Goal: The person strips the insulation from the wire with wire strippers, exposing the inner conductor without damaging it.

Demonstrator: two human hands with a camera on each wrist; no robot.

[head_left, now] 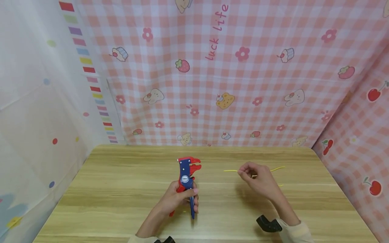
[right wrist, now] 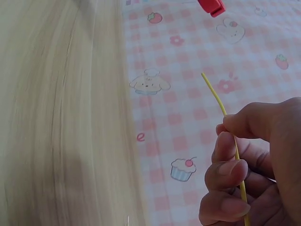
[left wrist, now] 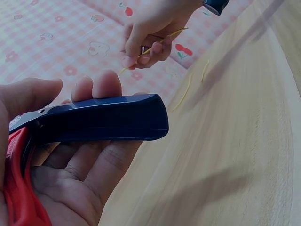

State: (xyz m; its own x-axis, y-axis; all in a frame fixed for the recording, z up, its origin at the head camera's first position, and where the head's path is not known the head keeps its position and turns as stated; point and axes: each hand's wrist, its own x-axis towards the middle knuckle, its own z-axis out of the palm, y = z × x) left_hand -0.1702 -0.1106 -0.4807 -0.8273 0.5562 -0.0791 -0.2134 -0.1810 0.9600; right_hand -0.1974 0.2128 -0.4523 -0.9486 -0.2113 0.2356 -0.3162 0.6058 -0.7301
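My left hand (head_left: 174,199) grips a red and blue wire stripper (head_left: 184,168) by its handles, its head raised and its jaws facing right. The left wrist view shows the blue handle (left wrist: 108,117) between fingers and palm, with the red handle (left wrist: 21,183) spread from it. To the right, my right hand (head_left: 259,177) pinches a thin yellow wire (head_left: 231,170) between thumb and forefinger. In the right wrist view a short end of the wire (right wrist: 215,94) sticks out past the fingertips, apart from the stripper's red tip (right wrist: 212,6). The rest runs back across the curled fingers.
Two more yellow pieces, one longer piece (left wrist: 183,94) and one shorter piece (left wrist: 205,70), lie on the wooden table (head_left: 121,175). A tiny yellow scrap (head_left: 184,212) lies near the stripper's handles. Behind the table hangs a pink checked curtain (head_left: 206,81). A black mount (head_left: 268,224) sits at the right wrist.
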